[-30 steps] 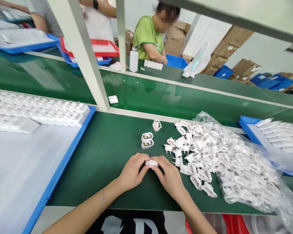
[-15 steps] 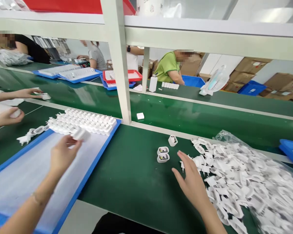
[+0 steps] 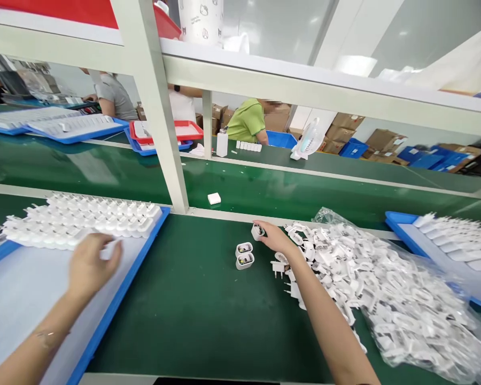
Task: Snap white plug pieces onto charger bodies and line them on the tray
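Note:
My left hand [image 3: 93, 264] is above the near edge of the rows of white plug chargers [image 3: 104, 216] on the blue-rimmed tray [image 3: 138, 262]. Its thumb and fingers are curled but apart, with pale tray lining showing between them. With its fingertips my right hand [image 3: 274, 238] grips a small white charger housing [image 3: 257, 231], whose open end shows parts inside. Just left of it on the green bench stand two similar open housings [image 3: 244, 261], touching each other. White plug covers [image 3: 279, 266] with pins lie below my right wrist.
A heap of white plug covers [image 3: 385, 289] spills from a clear plastic bag on the right. Beyond it is another blue tray [image 3: 401, 227] of white parts. A metal post [image 3: 160, 123] rises behind the bench. One white block [image 3: 214, 199] lies on the belt. Co-workers sit across.
My left hand has let go of the white charger at the rows. My right hand has moved forward and closed on the single housing. The view has swung right.

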{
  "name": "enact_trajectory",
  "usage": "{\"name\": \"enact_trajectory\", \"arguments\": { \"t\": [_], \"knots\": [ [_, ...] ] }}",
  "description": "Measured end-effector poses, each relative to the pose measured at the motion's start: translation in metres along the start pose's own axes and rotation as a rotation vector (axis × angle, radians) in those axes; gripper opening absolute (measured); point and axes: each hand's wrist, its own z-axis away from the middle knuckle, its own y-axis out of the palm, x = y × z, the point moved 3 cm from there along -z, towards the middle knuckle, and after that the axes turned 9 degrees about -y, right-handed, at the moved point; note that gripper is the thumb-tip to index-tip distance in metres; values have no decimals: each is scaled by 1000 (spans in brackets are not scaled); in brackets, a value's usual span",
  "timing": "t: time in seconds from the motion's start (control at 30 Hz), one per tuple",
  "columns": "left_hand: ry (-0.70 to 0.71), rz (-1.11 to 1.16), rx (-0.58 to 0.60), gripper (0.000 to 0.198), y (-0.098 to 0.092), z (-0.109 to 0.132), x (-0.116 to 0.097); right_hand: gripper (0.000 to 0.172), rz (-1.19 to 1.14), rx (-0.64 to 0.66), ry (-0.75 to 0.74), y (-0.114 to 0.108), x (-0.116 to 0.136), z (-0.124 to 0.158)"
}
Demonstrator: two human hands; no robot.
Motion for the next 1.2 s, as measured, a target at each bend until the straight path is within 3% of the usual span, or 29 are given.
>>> {"name": "enact_trajectory", "arguments": {
  "t": [0.07, 0.17, 0.3, 0.37, 0.43, 0.57, 0.7, 0.77, 0.87, 1.0, 1.07, 1.2],
  "knots": [
    [209, -102, 91, 26, 43, -14, -23, 53, 13, 7, 18, 0, 3, 3],
    [424, -142, 280, 45, 131, -44, -73, 55, 111, 52, 53, -3, 14, 17],
    [226, -126, 392, 66, 229, -91, -118, 66, 299, 93, 70, -7, 30, 40],
    [131, -57, 467, 63, 257, -105, -124, 63, 312, 92, 54, -8, 33, 46],
    [101, 19, 504, 55, 269, -112, -125, 62, 292, 68, 31, -8, 31, 48],
    [59, 206, 512, 51, 253, -97, -119, 57, 223, 28, -49, -6, 23, 44],
    [-300, 886, 720, 49, 206, -42, -112, 33, 295, -16, -65, -4, 28, 59],
    [-448, 1054, 807, 46, 178, -6, -109, 27, 320, -32, -65, 1, 43, 76],
    [-471, 941, 872, 51, 145, 45, -102, 24, 283, -34, -40, 16, 70, 102],
    [-287, 563, 888, 50, 128, 97, -86, 45, 192, -112, -25, 27, 90, 123],
    [-227, 417, 859, 42, 126, 114, -78, 49, 172, -210, 45, 22, 83, 131],
    [-110, 277, 812, 31, 123, 134, -67, 36, 319, -343, 215, 14, 54, 145]
  ]
}}
